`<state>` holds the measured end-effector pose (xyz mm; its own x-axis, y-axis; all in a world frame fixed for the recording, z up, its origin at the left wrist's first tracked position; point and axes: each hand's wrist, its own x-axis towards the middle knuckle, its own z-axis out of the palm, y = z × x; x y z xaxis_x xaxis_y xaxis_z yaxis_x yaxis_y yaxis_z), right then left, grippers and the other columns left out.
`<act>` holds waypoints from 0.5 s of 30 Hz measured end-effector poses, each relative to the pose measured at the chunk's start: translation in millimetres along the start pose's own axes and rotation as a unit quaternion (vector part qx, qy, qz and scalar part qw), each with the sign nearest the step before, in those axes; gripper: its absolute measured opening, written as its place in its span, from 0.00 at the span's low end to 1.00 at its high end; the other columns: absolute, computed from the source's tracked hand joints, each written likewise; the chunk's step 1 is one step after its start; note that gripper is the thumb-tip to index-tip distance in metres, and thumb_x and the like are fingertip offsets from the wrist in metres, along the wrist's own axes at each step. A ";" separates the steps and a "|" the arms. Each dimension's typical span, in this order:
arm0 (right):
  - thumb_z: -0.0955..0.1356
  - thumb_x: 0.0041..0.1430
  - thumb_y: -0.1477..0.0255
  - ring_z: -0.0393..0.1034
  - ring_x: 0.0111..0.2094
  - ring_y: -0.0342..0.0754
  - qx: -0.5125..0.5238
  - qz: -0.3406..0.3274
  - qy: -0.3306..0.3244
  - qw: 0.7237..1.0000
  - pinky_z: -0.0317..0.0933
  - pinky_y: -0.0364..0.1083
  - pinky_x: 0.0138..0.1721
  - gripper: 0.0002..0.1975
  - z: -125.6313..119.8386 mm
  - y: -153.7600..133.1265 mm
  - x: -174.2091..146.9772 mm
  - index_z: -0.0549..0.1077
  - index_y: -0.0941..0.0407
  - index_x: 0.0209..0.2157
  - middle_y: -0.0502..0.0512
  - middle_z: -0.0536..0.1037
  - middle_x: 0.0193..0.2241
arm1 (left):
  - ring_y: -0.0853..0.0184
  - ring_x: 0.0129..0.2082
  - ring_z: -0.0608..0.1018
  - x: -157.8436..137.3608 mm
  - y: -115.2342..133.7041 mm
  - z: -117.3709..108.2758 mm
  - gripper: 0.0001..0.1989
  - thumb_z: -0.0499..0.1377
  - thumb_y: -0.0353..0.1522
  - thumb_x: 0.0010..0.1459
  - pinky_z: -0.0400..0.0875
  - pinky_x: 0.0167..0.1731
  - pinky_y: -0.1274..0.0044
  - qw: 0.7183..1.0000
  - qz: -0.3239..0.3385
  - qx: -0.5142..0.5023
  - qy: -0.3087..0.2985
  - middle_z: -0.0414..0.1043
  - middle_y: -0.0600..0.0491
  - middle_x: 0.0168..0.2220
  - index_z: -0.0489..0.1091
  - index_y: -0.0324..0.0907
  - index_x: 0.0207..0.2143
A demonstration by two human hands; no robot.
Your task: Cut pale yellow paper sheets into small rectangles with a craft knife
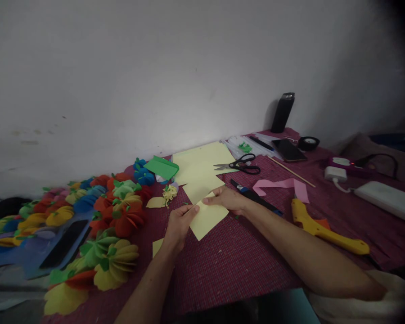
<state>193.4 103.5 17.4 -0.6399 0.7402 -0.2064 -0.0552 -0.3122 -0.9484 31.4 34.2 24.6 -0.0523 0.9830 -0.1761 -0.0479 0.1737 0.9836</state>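
Both hands pinch a pale yellow sheet of paper [209,219] above the checked red cloth. My left hand [181,222] grips its left corner, thumb on top. On the upper right edge is my right hand [225,200], its thumb pressed on the paper and its other fingers partly hidden behind. Just beyond lie more pale yellow sheets [202,164]. Black-handled scissors [241,164] rest open across their right edge. Near my right wrist is a dark box cutter [254,196]. A small yellow paper scrap [157,247] shows beside my left wrist.
Many colourful paper pumpkins [116,263] crowd the left. A folded green paper [162,167] lies behind my left hand. To the right are a pink strip [280,183], a yellow glue gun [327,231], a wooden stick [292,172], a phone [288,150] and a black bottle [282,112].
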 end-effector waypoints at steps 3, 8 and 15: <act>0.72 0.39 0.68 0.69 0.23 0.42 0.004 0.002 0.002 1.000 0.61 0.40 0.26 0.14 -2.5 -3.1 -0.8 0.74 0.62 0.28 0.55 0.76 0.24 | 0.71 0.20 0.70 1.3 -0.5 0.2 0.14 0.61 0.39 0.44 0.60 0.21 0.81 1.000 0.005 -0.018 -0.010 0.71 0.53 0.22 0.72 0.35 0.26; 0.72 0.38 0.69 0.70 0.24 0.43 0.021 0.024 0.025 0.999 0.64 0.41 0.28 0.15 -8.5 -12.9 -3.5 0.74 0.63 0.29 0.57 0.77 0.26 | 0.72 0.18 0.69 3.1 -2.3 -3.2 0.13 0.61 0.39 0.43 0.59 0.19 0.81 0.998 0.016 -0.049 -0.023 0.70 0.53 0.20 0.71 0.35 0.22; 0.72 0.40 0.70 0.71 0.25 0.43 0.055 0.014 0.020 0.998 0.64 0.41 0.29 0.14 -14.9 -12.4 -2.0 0.74 0.64 0.30 0.57 0.77 0.26 | 0.72 0.17 0.70 0.9 -0.5 -3.2 0.13 0.60 0.38 0.46 0.59 0.16 0.82 0.996 -0.016 -0.080 -0.024 0.71 0.52 0.20 0.70 0.35 0.26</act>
<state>206.7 114.8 26.0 -0.6109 0.7531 -0.2443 -0.1222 -0.3946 -0.9107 28.2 34.8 23.9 0.0000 0.9797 -0.2004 -0.2065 0.1961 0.9586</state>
